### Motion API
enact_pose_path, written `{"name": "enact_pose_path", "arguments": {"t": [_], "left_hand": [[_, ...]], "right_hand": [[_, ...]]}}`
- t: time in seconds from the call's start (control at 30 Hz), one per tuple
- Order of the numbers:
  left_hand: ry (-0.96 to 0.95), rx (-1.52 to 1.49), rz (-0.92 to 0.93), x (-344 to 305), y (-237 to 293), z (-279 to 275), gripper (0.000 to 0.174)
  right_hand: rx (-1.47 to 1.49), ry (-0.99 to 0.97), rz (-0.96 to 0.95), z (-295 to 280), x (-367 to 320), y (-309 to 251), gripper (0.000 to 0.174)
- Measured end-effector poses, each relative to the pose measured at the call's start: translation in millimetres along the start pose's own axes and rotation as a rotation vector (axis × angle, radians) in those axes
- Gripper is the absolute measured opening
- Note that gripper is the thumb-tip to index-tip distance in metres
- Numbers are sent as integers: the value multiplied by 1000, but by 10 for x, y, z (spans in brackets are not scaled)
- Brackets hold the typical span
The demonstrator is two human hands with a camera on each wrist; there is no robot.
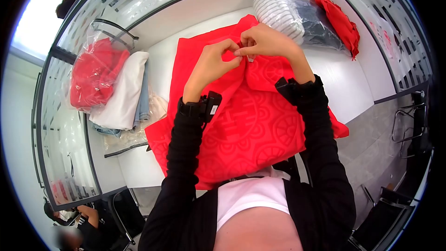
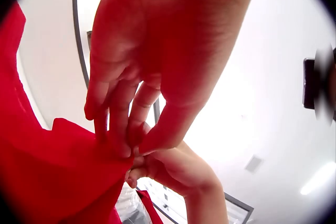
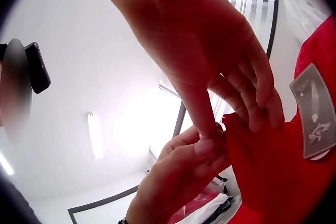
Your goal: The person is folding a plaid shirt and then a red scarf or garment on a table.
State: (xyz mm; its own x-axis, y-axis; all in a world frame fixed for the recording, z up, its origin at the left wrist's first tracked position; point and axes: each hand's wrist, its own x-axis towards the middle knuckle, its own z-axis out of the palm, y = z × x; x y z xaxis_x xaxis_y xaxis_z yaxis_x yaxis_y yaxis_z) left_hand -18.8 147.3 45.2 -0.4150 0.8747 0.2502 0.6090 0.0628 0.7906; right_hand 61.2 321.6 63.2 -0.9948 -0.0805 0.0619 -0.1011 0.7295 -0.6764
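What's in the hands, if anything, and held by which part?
Red cloth. The left hand and right hand both pinch it at an edge, fingertips close together. Which edge can't be told.

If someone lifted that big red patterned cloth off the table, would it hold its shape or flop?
Probably flop: the red cloth folds softly where the left hand and right hand pinch it. It likely wouldn't roll, since it lies spread over the table. It may slide if tugged, as part hangs past the edge.
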Motion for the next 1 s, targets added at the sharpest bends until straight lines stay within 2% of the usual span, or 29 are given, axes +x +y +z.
{"name": "enact_pose_path", "arguments": {"t": [0.13,0.23,0.37,0.47,0.57,0.63,0.73,0.87,1.0], "left_hand": [[22,-57,-10,21,-46,12,13],[64,-172,-10,23,-68,54,17],[63,-158,3,25,-89,47,26],[57,-156,-2,22,-97,42,30],[52,-178,-16,31,-133,19,30],[48,-182,-37,22,-163,-44,28],[161,275,13,-22,-374,-188,31],[325,348,-55,-70,-613,-351,34],[361,351,-75,-96,-683,-417,29]], "right_hand": [[17,-2,27,-3,13,21,34],[-7,0,31,-4,7,34,34],[30,50,-13,12,-1,56,38],[-67,68,36,19,-7,20,29],[-233,132,-18,50,-4,15,21],[-190,124,-99,8,-13,25,19],[-80,55,-163,-110,-65,9,22],[109,5,-268,-249,-173,-3,21],[216,-83,-348,-309,-209,-83,17]]}}
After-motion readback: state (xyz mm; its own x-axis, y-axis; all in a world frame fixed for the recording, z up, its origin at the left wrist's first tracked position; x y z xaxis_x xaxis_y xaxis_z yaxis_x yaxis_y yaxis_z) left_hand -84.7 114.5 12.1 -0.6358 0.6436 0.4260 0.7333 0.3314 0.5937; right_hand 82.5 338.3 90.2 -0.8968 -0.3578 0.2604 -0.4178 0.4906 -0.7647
